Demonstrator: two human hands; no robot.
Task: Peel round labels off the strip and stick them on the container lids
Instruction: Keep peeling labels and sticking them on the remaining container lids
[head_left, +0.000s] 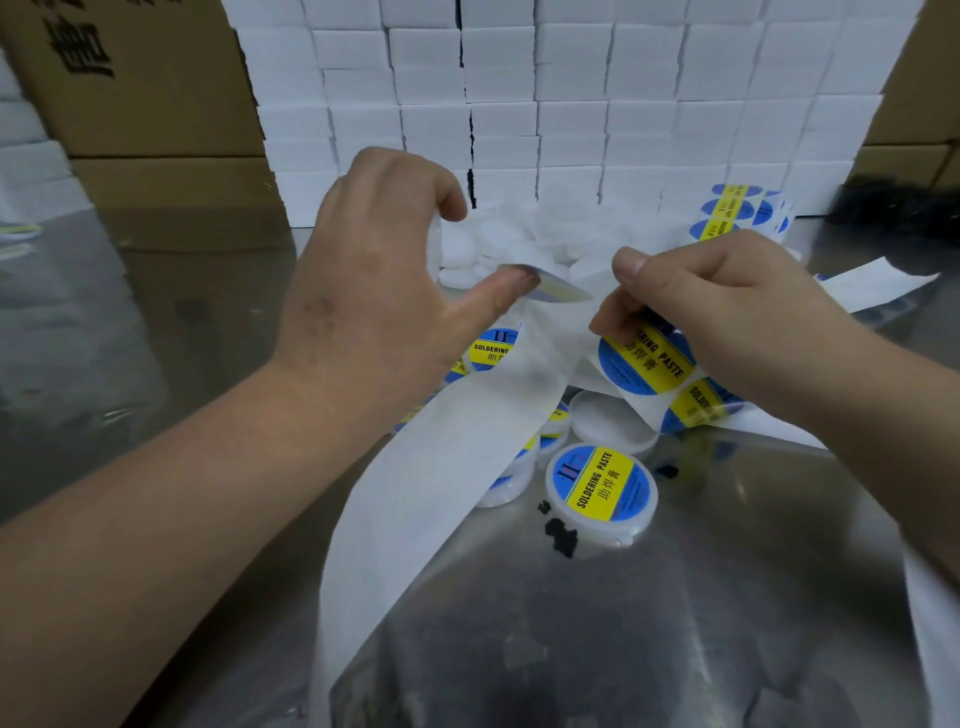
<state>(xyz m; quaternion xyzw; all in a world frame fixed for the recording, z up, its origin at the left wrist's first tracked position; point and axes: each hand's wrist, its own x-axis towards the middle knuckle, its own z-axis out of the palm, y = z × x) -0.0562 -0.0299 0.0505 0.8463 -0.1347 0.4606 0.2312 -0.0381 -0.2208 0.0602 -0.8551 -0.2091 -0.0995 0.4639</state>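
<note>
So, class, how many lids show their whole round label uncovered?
1: the labelled lid nearest the camera, just right of the backing strip. Several more are partly hidden, mostly under that strip.

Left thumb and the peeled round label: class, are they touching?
Touching. The head view shows the peeled round label lying edge-on against the left thumb tip.

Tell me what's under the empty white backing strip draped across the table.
Soldering-paste containers with blue-and-yellow labels poke out along both edges of the backing strip, resting on the steel table. The strip hides their remaining parts, so how many lie beneath cannot be told.
</note>
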